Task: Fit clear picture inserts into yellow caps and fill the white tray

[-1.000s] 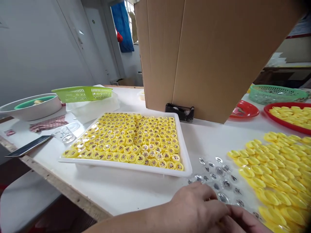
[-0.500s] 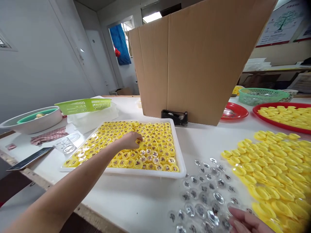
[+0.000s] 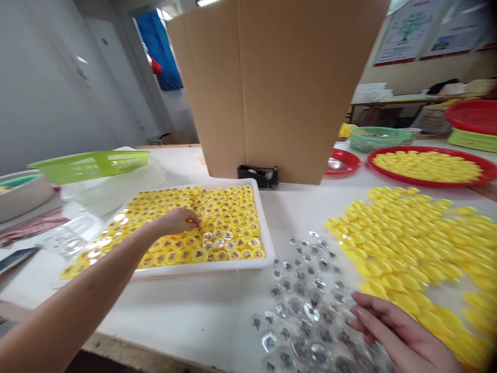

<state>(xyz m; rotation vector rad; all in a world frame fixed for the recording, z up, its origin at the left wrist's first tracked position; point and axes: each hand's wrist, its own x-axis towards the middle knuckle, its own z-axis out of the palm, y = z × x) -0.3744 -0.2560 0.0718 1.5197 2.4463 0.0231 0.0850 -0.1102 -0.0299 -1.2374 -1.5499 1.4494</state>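
Observation:
My left hand (image 3: 179,221) is over a white tray (image 3: 267,243) of tightly packed yellow round caps (image 3: 200,255) with small printed pictures. Its fingers are bent together, the tips down among the caps; what they pinch is hidden. At the lower right my right hand (image 3: 399,331) hovers at the edge of a spread of clear discs (image 3: 295,305) with small dark pictures. Thumb and fingertips are drawn together there, and I cannot make out anything between them. Plain yellow rings (image 3: 404,243) lie loose on the table beyond that hand.
A tall cardboard sheet (image 3: 279,88) stands behind the tray, a black tape dispenser (image 3: 258,176) at its foot. Red trays, one with yellow pieces (image 3: 427,167), and a green basket (image 3: 376,138) are at back right. A lime basket (image 3: 91,166) and phone (image 3: 17,259) are at left.
The view has turned right, so the scene has slid left. My left hand stays at about the same part of the tray. My right hand has come further into view, its fingers closer together.

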